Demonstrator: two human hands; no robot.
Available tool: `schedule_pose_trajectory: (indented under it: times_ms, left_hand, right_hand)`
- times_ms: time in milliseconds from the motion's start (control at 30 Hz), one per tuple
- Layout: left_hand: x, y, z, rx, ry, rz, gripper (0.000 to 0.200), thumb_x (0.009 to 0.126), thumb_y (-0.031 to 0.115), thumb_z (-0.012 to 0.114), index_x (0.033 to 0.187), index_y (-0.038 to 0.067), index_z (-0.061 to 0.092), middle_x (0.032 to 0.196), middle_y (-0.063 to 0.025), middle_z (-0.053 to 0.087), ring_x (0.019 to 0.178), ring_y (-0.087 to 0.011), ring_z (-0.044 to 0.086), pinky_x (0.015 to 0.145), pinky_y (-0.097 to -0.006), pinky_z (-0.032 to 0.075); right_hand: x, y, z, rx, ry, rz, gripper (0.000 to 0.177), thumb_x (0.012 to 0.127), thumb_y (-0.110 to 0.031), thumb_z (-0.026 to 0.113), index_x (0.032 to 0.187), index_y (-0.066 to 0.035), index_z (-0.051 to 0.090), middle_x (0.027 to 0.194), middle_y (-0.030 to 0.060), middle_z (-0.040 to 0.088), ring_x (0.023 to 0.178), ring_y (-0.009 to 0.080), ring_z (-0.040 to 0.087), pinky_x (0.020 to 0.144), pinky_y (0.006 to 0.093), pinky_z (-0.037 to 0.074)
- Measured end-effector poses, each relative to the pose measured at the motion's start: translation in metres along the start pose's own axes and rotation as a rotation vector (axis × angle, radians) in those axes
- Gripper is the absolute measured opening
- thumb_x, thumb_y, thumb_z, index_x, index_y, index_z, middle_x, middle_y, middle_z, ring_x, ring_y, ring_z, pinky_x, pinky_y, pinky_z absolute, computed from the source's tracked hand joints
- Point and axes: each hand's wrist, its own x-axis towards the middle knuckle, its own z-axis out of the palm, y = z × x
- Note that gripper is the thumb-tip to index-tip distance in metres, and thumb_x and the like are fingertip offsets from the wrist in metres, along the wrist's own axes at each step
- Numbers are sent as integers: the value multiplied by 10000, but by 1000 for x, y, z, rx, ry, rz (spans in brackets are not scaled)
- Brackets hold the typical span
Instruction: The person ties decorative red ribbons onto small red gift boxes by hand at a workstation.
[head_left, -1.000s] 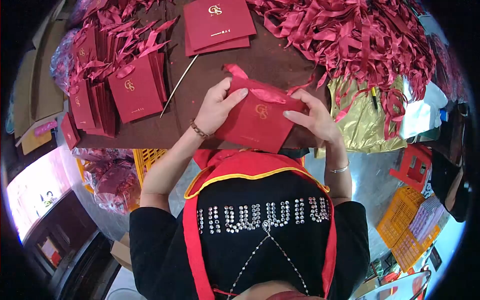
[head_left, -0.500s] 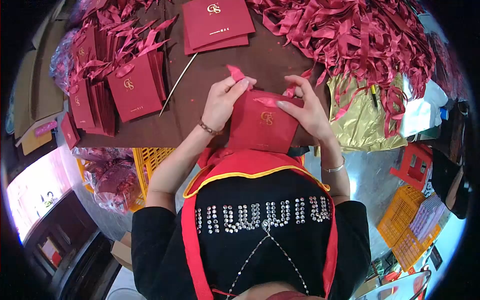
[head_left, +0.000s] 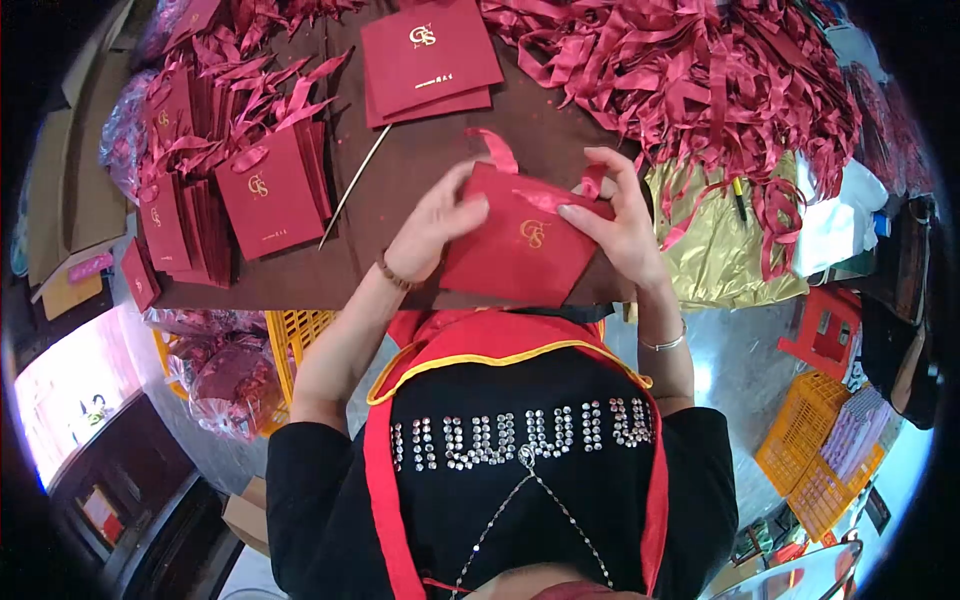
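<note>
Hands (head_left: 435, 225) apart on a red bag (head_left: 510, 260), the left one lower than before

Right hand (head_left: 622, 225) grips the bag by its upper right corner, thumb pressed on the front and fingers bent behind, much as it did half a second ago. Left hand is blurred and lies over the left edge; whether it is clamped on the bag or only touching it, I cannot tell. Half a second ago its fingertips were up at the top left corner, against the ribbon end (head_left: 497, 152). Now they are lower, and the ribbon end curves up clear of them, above the top edge.

The bag is at the near edge of the table (head_left: 410, 160), in front of the person. It was nearly straight in the last frame; now it tilts, its bottom edge sloping down to the right. Its pink ribbon handle (head_left: 535, 197) crosses the front near the top, above the gold letters.

Farther back, two more bags (head_left: 430, 55) lie overlapped, with a thin stick (head_left: 355, 185) reaching out from beside them. Standing bags (head_left: 265, 200) on the left and the ribbon heap (head_left: 690, 80) on the right keep their places.
</note>
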Motion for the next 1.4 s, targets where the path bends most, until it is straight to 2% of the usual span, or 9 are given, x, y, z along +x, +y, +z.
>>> schedule_pose_trajectory:
  times_ms: [133,267,367,533,667,867,1033,1167,1400]
  left_hand:
    - [-17,13,-12,361,-181,-172,349,847,114,631,1155,-25,543,1053,-46,611,968,-118,553,859,-267,440]
    - [-34,64,10,992,13,327,346,813,106,634,1123,-23,550,939,-122,614,846,-225,599,722,-318,483]
    - [-45,73,45,1484,-149,542,455,785,231,668,1152,-6,540,936,-156,604,804,-303,579,689,-360,478]
    - [-37,55,56,1305,-497,401,489,785,292,674,1169,18,549,1051,-152,607,876,-317,590,740,-381,470]
    - [-29,28,43,1269,-289,598,344,790,139,658,1118,56,596,1102,-135,591,931,-312,570,842,-389,439]
    - [-21,3,19,1620,-209,471,341,788,136,647,1111,55,572,1144,-138,540,1006,-319,523,859,-380,429]
    - [-36,-15,8,1578,-169,484,296,785,145,662,1051,47,577,1026,-124,536,893,-298,551,735,-369,468]
    - [-40,-3,1,1497,-188,322,267,791,110,661,1035,35,583,974,-139,563,883,-315,577,770,-368,467]
    - [-25,15,23,1455,-82,548,177,787,88,650,959,59,614,906,-110,593,823,-269,585,695,-352,441]
  right_hand:
    - [8,1,-1,22,56,46,664,783,19,665,1326,-75,294,1061,42,502,948,106,496,830,245,442]
    - [4,10,9,70,227,-15,776,778,-66,694,1392,-109,222,1275,105,417,1079,173,475,859,296,457]
    - [-16,-8,36,703,-153,62,1068,744,-301,746,1469,-190,-31,1472,131,213,1287,285,353,964,425,401]
    - [-23,-2,38,964,-33,254,699,873,-135,570,1448,-81,177,1409,97,356,1288,246,372,1039,378,342]
    - [-23,24,16,1096,48,393,381,900,-112,521,1270,-44,460,1246,95,538,1131,214,531,985,383,414]
    - [-24,30,8,626,42,236,508,877,-101,588,1335,-25,382,1221,86,538,1132,162,506,954,347,425]
    - [-28,32,-14,225,438,57,609,840,-69,638,1370,-78,338,1323,99,397,1050,154,519,886,287,442]
    - [-27,41,-55,-215,557,-30,310,845,-92,631,1149,-58,579,1070,44,529,728,75,480,660,216,425]
    - [20,14,-70,-734,666,-261,237,826,-151,631,1045,-62,633,876,92,597,700,204,581,642,302,455]
